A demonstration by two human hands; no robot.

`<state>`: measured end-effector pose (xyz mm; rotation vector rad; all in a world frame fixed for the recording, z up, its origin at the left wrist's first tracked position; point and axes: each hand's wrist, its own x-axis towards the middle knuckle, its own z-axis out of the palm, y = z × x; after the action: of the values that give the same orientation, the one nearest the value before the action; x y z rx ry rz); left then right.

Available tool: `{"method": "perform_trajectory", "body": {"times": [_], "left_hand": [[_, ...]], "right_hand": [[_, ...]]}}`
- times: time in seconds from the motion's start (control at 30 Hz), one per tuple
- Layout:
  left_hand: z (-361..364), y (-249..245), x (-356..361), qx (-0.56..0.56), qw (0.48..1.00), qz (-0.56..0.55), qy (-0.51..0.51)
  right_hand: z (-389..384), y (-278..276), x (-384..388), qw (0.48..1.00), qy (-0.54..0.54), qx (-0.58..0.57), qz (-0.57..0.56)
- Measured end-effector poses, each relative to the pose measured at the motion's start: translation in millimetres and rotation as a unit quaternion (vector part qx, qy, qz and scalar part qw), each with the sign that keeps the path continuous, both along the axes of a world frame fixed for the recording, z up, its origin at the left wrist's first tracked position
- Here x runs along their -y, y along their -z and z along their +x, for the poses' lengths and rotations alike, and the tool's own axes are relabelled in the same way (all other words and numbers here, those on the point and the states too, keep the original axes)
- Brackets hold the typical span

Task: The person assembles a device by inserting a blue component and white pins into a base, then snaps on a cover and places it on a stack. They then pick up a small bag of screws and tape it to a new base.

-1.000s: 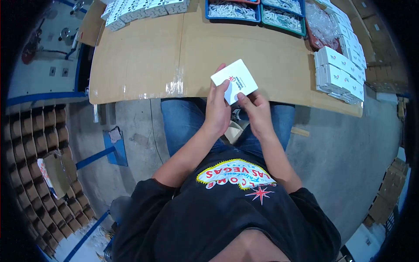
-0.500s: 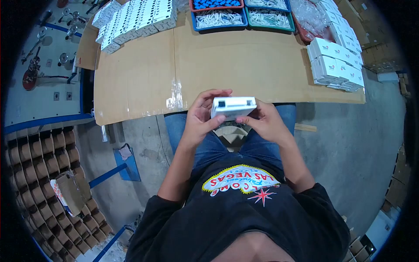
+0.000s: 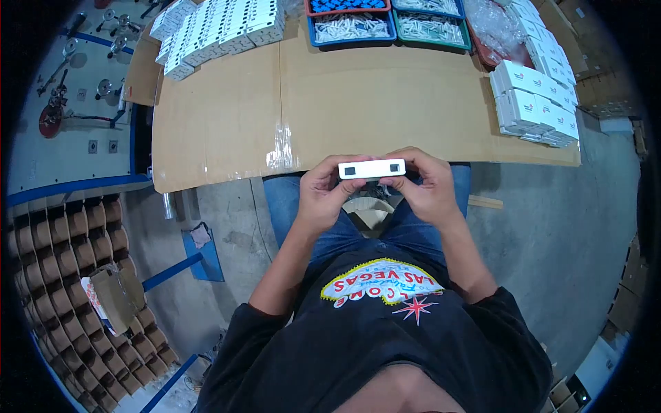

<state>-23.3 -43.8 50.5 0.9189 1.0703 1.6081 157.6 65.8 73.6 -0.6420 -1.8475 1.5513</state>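
Observation:
A white rectangular box (image 3: 372, 169) with two dark square openings in its upturned narrow side is held over my lap, just off the front edge of the cardboard-covered table (image 3: 385, 113). My left hand (image 3: 323, 193) grips its left end, thumb on the near side and fingers behind. Its right end sits between the thumb and fingers of my right hand (image 3: 427, 187). Both hands are closed around the box, whose underside and far face are hidden.
Stacked white boxes with dark openings (image 3: 227, 31) stand at the back left, and printed white boxes (image 3: 533, 103) at the right. Trays of small white parts (image 3: 351, 29) and blue parts line the back. A red tray with clear plastic bags (image 3: 492, 31) stands beside them.
The box has tilted so its narrow side with the openings faces me squarely, and its broad face no longer shows. My right-hand fingers have moved round behind it.

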Motion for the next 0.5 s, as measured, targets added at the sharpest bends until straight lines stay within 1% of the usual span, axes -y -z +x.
{"method": "perform_trajectory", "body": {"times": [0.03, 0.1, 0.13, 0.2, 0.23, 0.3, 0.43, 0.5], "left_hand": [[-2, 1, 0, 0.000, 1.000, 0.000, -0.002], [-5, 5, 0, -0.019, 0.999, -0.034, 0.003], [-4, 6, -1, -0.018, 0.999, -0.034, 0.002], [-1, 9, -3, -0.018, 0.998, -0.057, -0.033], [0, 9, -5, -0.018, 0.998, -0.056, -0.032], [0, 10, -9, 0.052, 0.996, -0.064, -0.025], [-3, 13, -18, 0.027, 0.997, -0.076, -0.011], [-4, 10, -21, 0.055, 0.989, -0.137, 0.011]], "right_hand": [[-1, 1, 1, 1.000, -0.002, 0.000, 0.000], [-2, 4, 4, 0.999, 0.014, -0.006, -0.046], [-4, 6, 4, 0.999, 0.013, -0.005, -0.046], [-7, 7, 3, 0.992, 0.020, -0.029, -0.124], [-7, 8, 1, 0.992, 0.021, -0.029, -0.123], [-5, 10, -3, 0.981, 0.016, -0.021, -0.192], [-7, 36, -8, 0.981, 0.021, -0.011, -0.193], [-10, 39, -7, 0.978, 0.057, -0.010, -0.200]]}}
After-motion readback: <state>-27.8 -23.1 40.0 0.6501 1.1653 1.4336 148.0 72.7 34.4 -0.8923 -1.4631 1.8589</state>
